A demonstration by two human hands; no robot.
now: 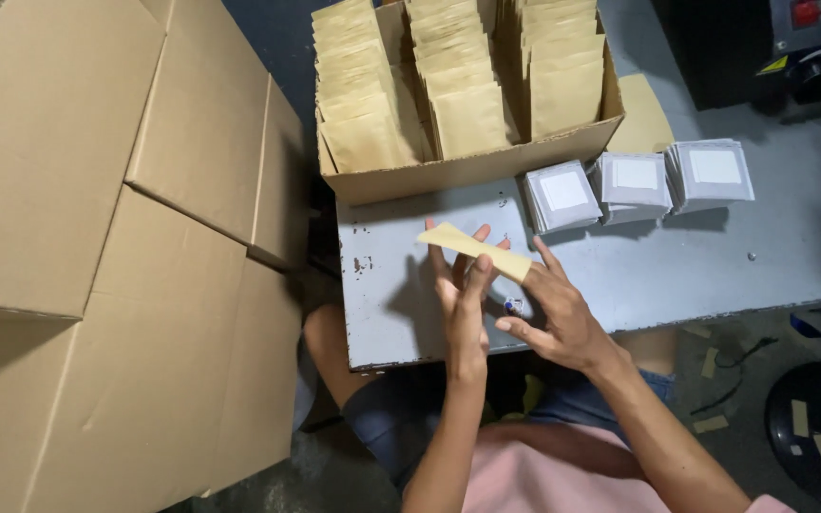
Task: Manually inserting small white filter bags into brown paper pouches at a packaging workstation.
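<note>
My left hand (pixel 463 294) and my right hand (pixel 553 313) together hold one flat tan paper pouch (pixel 472 249) edge-on above the grey metal table (pixel 639 271). The left fingers press its middle from below and the side. The right thumb and forefinger pinch its right end. Beyond the hands an open cardboard box (pixel 467 171) holds three rows of the same tan pouches (pixel 467 119), standing upright. To the right of the box lie three stacks of small grey-white sachets (pixel 634 185).
Large closed cardboard cartons (pixel 116 256) fill the left side, close against the table's left edge. A dark machine with a red button (pixel 810 38) stands at the back right. A black round base (pixel 819 427) with tape scraps sits on the floor at lower right.
</note>
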